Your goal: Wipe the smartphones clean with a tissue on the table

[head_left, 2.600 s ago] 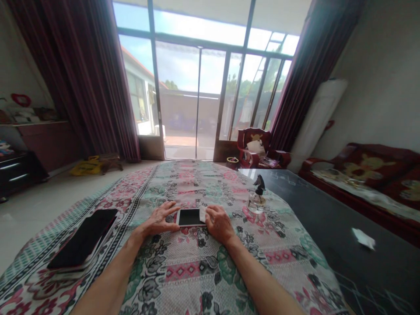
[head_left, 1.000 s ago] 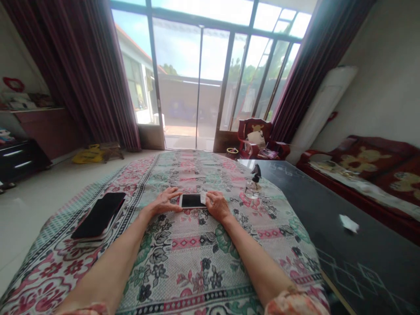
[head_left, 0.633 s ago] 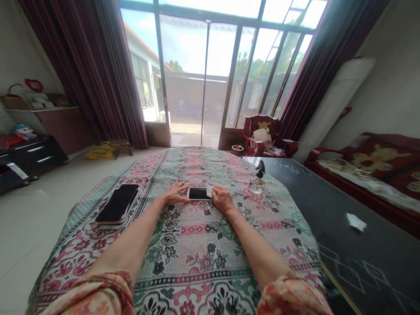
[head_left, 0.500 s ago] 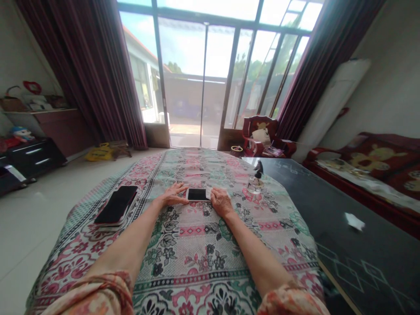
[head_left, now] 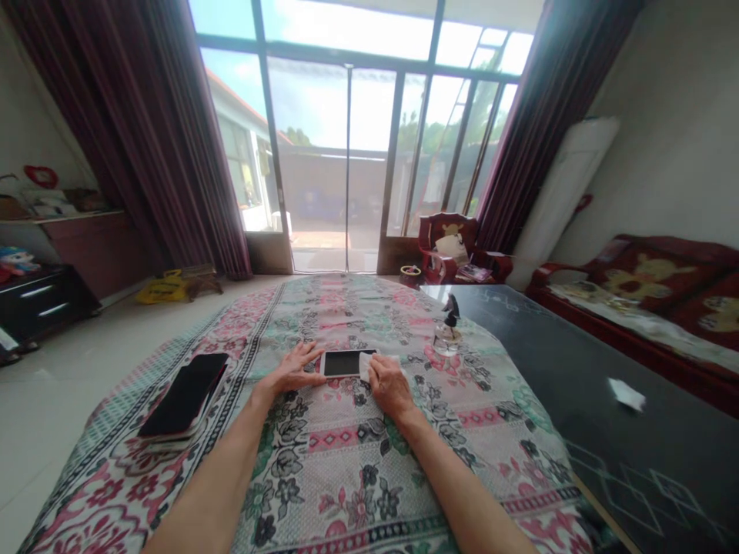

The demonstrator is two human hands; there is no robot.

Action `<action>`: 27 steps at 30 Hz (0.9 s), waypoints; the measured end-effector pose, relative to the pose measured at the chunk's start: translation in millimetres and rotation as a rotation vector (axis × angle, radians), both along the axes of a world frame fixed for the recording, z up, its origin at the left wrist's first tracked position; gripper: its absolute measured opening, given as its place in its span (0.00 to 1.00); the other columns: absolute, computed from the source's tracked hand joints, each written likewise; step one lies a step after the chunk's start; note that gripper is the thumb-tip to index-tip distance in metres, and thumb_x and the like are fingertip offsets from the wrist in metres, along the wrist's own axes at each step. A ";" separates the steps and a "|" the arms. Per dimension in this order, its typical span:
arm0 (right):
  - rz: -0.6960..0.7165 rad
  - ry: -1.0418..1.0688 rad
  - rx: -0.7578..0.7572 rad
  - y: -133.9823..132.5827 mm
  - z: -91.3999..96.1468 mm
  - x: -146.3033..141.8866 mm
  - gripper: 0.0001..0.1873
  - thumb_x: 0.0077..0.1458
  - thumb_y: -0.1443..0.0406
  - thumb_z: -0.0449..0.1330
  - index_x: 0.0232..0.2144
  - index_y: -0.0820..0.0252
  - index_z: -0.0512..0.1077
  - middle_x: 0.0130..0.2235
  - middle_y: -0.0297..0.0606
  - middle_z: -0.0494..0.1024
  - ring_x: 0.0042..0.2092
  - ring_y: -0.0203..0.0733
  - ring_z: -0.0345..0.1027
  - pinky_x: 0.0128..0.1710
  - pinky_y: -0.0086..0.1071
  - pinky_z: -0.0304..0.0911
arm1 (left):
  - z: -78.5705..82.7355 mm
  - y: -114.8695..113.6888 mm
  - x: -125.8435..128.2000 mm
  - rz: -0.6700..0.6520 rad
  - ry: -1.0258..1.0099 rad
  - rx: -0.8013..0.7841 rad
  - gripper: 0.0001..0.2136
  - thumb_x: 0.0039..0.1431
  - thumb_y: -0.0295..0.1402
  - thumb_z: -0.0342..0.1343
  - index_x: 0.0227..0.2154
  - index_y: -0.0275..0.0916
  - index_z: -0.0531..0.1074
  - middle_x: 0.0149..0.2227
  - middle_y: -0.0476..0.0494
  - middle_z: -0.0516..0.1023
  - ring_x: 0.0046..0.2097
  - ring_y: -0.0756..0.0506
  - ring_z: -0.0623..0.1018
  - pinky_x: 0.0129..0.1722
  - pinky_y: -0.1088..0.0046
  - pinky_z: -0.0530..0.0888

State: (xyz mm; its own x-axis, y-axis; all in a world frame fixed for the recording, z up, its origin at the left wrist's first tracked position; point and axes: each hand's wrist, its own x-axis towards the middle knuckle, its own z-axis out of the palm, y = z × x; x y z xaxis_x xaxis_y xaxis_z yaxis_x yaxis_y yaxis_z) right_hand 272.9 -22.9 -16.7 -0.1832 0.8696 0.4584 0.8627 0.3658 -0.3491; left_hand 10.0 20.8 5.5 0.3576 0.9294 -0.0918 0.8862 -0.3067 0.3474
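Observation:
A white-framed smartphone (head_left: 342, 363) with a dark screen lies flat on the patterned tablecloth (head_left: 340, 477). My left hand (head_left: 294, 368) is at its left end, fingers spread, the thumb and a fingertip by the phone's edge. Pinched in my right hand (head_left: 390, 386) is a white tissue (head_left: 365, 366), pressed on the right end of the screen. Some of the tissue is hidden under my fingers. Left of my left arm lies a stack of phones or tablets (head_left: 185, 396), with a black screen uppermost.
A clear spray bottle (head_left: 448, 337) with a black nozzle stands to the right of my hands. Beyond the cloth's right edge, a crumpled white tissue (head_left: 626, 394) lies on a dark tabletop (head_left: 554, 362). A red wooden chair (head_left: 450, 246) stands by the glass doors.
The view has tilted upward slightly, so the table sits lower in the picture. My right hand and the tissue have shifted a little on the screen; my left hand stays by the phone.

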 end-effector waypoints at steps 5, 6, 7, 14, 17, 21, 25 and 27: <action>0.032 -0.028 -0.030 8.8 11.6 1.8 0.12 0.59 0.69 0.52 0.38 0.59 0.76 0.48 0.41 0.77 0.51 0.41 0.67 0.55 0.31 0.57 | -2.7 -2.0 0.6 -0.001 -0.023 0.038 0.34 0.53 0.49 0.56 0.62 0.47 0.57 0.68 0.43 0.48 0.68 0.34 0.45 0.64 0.53 0.47; 0.045 -0.033 -0.039 11.3 13.9 2.6 0.12 0.59 0.69 0.53 0.37 0.59 0.77 0.48 0.40 0.77 0.50 0.40 0.67 0.54 0.31 0.57 | -3.4 -2.9 1.1 0.007 -0.019 0.044 0.34 0.53 0.49 0.56 0.62 0.47 0.57 0.68 0.43 0.48 0.68 0.34 0.45 0.64 0.53 0.48; 0.058 -0.037 -0.047 13.8 15.6 3.4 0.12 0.58 0.69 0.53 0.37 0.58 0.77 0.47 0.40 0.77 0.50 0.40 0.68 0.54 0.30 0.57 | -4.4 -3.7 1.5 0.016 -0.014 0.052 0.34 0.53 0.50 0.56 0.62 0.47 0.57 0.68 0.44 0.48 0.68 0.34 0.45 0.64 0.53 0.48; 0.075 0.061 0.005 23.9 7.5 7.1 0.11 0.57 0.69 0.54 0.37 0.60 0.77 0.46 0.41 0.77 0.49 0.39 0.68 0.53 0.29 0.59 | -11.6 -5.0 -0.2 0.006 -0.028 0.130 0.32 0.55 0.49 0.53 0.62 0.45 0.59 0.67 0.42 0.52 0.67 0.33 0.49 0.63 0.53 0.51; 0.082 0.058 0.025 23.8 0.6 8.4 0.12 0.57 0.69 0.53 0.40 0.60 0.75 0.49 0.42 0.75 0.52 0.41 0.66 0.56 0.33 0.57 | -13.0 -3.3 -2.6 -0.007 -0.043 0.127 0.33 0.54 0.51 0.54 0.62 0.45 0.60 0.66 0.42 0.53 0.67 0.32 0.49 0.63 0.52 0.51; 0.072 -0.010 -0.010 22.9 -3.9 9.5 0.15 0.59 0.68 0.51 0.46 0.61 0.73 0.56 0.44 0.70 0.58 0.43 0.61 0.60 0.39 0.53 | -17.0 -0.3 -5.5 -0.022 -0.068 0.125 0.33 0.54 0.51 0.53 0.62 0.45 0.59 0.67 0.43 0.52 0.67 0.33 0.48 0.64 0.53 0.50; 0.127 -0.120 -0.064 19.2 -1.0 12.8 0.20 0.62 0.67 0.48 0.53 0.63 0.68 0.60 0.46 0.66 0.61 0.43 0.58 0.62 0.41 0.49 | -19.2 1.2 -6.2 -0.021 -0.049 0.109 0.33 0.54 0.51 0.53 0.62 0.44 0.59 0.67 0.44 0.50 0.68 0.34 0.47 0.64 0.55 0.49; 0.159 -0.165 -0.074 15.3 2.3 16.0 0.21 0.62 0.66 0.47 0.55 0.65 0.67 0.60 0.47 0.64 0.61 0.43 0.57 0.63 0.40 0.49 | -18.5 1.1 -5.8 -0.022 -0.036 0.104 0.33 0.55 0.51 0.52 0.62 0.45 0.58 0.67 0.44 0.50 0.68 0.34 0.47 0.64 0.55 0.49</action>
State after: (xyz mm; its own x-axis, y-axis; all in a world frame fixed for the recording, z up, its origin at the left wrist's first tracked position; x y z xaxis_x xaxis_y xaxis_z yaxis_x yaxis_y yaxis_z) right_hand 288.9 -7.6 -14.4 -0.3875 0.8541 0.3469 0.8440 0.4800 -0.2392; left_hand 4.2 21.8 -13.0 0.3798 0.9249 0.0179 0.8663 -0.3624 0.3438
